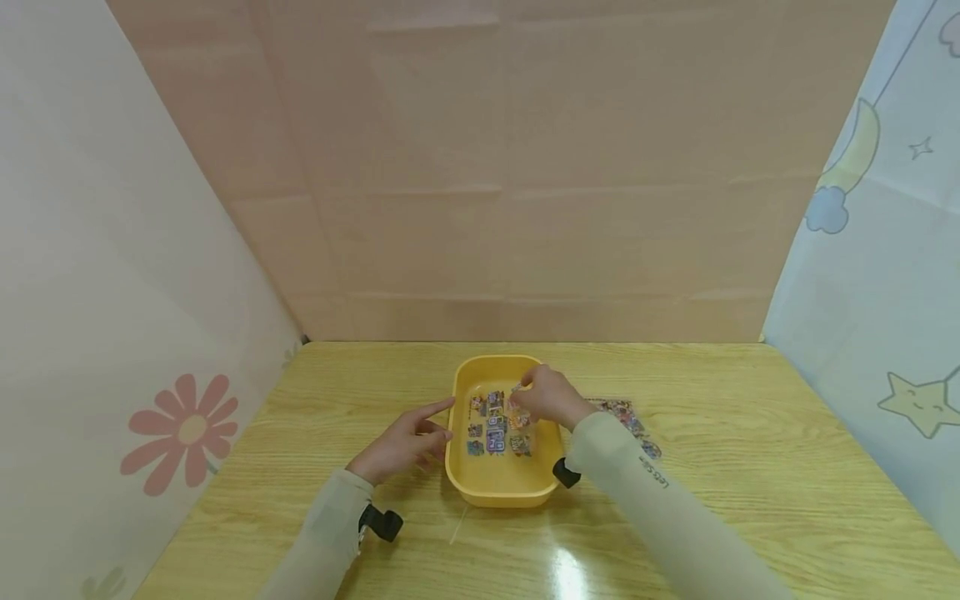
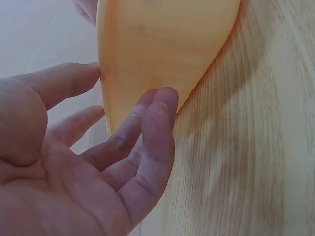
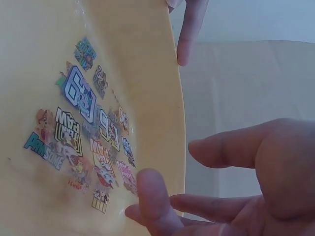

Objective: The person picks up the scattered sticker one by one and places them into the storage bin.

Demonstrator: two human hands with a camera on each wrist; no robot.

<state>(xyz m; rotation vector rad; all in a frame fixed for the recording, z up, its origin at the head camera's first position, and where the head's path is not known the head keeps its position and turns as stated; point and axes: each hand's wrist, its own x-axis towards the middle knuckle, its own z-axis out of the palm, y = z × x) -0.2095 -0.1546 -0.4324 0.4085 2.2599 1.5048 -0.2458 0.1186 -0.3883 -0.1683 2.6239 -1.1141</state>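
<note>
A yellow plastic tub (image 1: 498, 483) stands on the table, with several colourful stickers (image 1: 495, 433) on its floor. In the right wrist view the stickers (image 3: 81, 96) show lettering, numbers and cartoon figures. My left hand (image 1: 401, 446) touches the tub's left side, fingertips at the rim and outer wall; the left wrist view shows this hand (image 2: 98, 162) against the wall. Reaching over the right rim, my right hand (image 1: 551, 396) has its fingertips down by the upper right stickers. In its wrist view the thumb of the right hand (image 3: 236, 182) stands apart from the fingers.
A colourful printed sheet (image 1: 626, 421) lies on the table right of the tub, partly behind my right forearm. The wooden table (image 1: 712, 433) is bounded by a beige back sheet (image 1: 495, 183) and patterned side sheets (image 1: 885, 308).
</note>
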